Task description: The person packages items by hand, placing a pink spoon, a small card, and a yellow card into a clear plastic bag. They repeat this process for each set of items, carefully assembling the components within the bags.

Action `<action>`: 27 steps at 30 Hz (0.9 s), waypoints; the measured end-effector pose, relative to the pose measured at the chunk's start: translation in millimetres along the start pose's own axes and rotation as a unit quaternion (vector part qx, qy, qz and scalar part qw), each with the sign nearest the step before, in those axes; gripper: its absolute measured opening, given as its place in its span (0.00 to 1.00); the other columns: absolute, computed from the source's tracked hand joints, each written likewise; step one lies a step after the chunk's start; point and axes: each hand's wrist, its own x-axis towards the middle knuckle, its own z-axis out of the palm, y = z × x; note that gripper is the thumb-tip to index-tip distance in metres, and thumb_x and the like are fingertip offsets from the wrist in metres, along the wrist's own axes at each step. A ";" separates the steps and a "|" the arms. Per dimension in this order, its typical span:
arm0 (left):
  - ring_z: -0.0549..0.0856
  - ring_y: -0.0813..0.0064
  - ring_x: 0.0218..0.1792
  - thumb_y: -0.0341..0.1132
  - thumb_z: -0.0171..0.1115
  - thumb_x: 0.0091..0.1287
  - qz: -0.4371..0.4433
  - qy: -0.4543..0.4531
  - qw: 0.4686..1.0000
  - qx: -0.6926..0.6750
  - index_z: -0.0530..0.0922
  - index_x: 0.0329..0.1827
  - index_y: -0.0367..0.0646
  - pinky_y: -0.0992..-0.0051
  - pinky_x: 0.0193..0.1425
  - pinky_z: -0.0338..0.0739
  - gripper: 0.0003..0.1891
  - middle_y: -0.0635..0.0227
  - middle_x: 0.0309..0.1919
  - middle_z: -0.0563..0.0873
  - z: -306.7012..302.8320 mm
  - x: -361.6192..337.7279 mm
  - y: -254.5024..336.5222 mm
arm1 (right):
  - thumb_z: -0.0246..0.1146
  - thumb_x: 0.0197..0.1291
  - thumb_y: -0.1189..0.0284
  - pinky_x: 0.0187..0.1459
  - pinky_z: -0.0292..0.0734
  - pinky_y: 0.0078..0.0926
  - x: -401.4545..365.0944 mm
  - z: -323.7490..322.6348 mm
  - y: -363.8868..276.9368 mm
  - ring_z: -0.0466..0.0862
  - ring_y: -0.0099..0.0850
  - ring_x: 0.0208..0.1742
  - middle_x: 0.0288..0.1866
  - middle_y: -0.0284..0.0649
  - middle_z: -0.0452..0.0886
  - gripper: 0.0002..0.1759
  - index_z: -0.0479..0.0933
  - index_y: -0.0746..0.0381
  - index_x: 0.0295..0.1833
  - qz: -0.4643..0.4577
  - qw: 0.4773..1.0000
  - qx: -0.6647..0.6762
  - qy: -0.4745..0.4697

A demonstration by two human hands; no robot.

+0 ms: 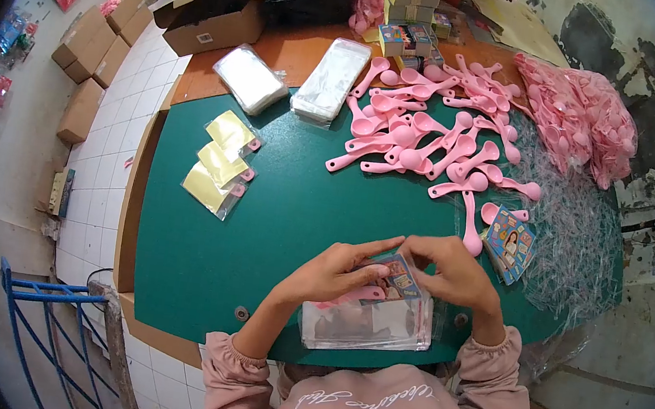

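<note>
Hands (335, 273) w/card (400, 282); grn tbl (296, 192), tiled flr (105, 171)

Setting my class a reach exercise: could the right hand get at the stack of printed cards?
Probably yes: the stack of printed cards lies close beside the right hand, its top uncovered, though that hand looks busy.

Room between card packets (222, 165) and pink spoons (402, 135), bag stacks (330, 82) beyond.

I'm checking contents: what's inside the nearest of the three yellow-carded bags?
The bag shows a yellow card and a pink tip at one side; the card hides whatever lies behind it.
</note>
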 end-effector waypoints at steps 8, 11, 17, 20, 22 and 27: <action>0.76 0.82 0.41 0.36 0.52 0.68 -0.054 -0.011 0.998 0.024 0.56 0.69 0.40 0.79 0.46 0.72 0.28 0.63 0.44 0.81 -5.0 0.2 5.1 | 0.62 0.51 0.75 0.34 0.73 0.23 -0.8 -2.5 -3.4 0.78 0.28 0.29 0.28 0.41 0.77 0.08 0.74 0.68 0.36 0.004 1.000 0.023 0.002; 0.79 0.78 0.34 0.39 0.54 0.67 -0.046 -0.008 0.994 0.096 0.52 0.71 0.43 0.77 0.41 0.73 0.31 0.59 0.37 0.83 -3.5 -0.6 5.5 | 0.63 0.51 0.75 0.33 0.73 0.23 2.4 5.5 -4.0 0.78 0.29 0.29 0.28 0.41 0.77 0.08 0.75 0.66 0.37 0.006 1.000 0.010 0.001; 0.81 0.62 0.24 0.44 0.56 0.64 -0.070 0.050 0.978 0.189 0.44 0.72 0.46 0.71 0.34 0.73 0.39 0.54 0.26 0.83 5.5 -3.2 7.0 | 0.65 0.46 0.76 0.31 0.72 0.24 1.1 14.6 10.3 0.77 0.28 0.26 0.24 0.40 0.76 0.09 0.78 0.62 0.36 0.015 1.000 0.003 -0.013; 0.82 0.60 0.24 0.46 0.59 0.62 -0.026 0.023 0.976 0.216 0.46 0.72 0.46 0.69 0.33 0.73 0.40 0.54 0.26 0.83 -8.6 -11.3 8.9 | 0.66 0.45 0.76 0.30 0.70 0.22 0.0 12.5 23.0 0.76 0.22 0.26 0.23 0.36 0.76 0.10 0.77 0.65 0.35 0.045 0.994 0.089 0.042; 0.84 0.68 0.31 0.42 0.64 0.58 -0.057 -0.038 0.967 0.246 0.51 0.70 0.47 0.71 0.37 0.76 0.40 0.56 0.31 0.84 -29.3 -19.6 13.2 | 0.67 0.45 0.75 0.30 0.69 0.20 0.6 -1.3 20.1 0.75 0.21 0.27 0.24 0.34 0.76 0.10 0.77 0.66 0.35 0.077 0.992 0.082 0.053; 0.81 0.80 0.36 0.26 0.65 0.56 -0.074 0.019 0.997 0.026 0.52 0.70 0.49 0.78 0.41 0.78 0.40 0.62 0.37 0.83 -49.4 -26.9 0.1 | 0.68 0.46 0.74 0.26 0.62 0.16 6.7 6.6 36.9 0.68 0.15 0.25 0.22 0.28 0.72 0.10 0.73 0.67 0.28 0.099 0.965 0.240 0.025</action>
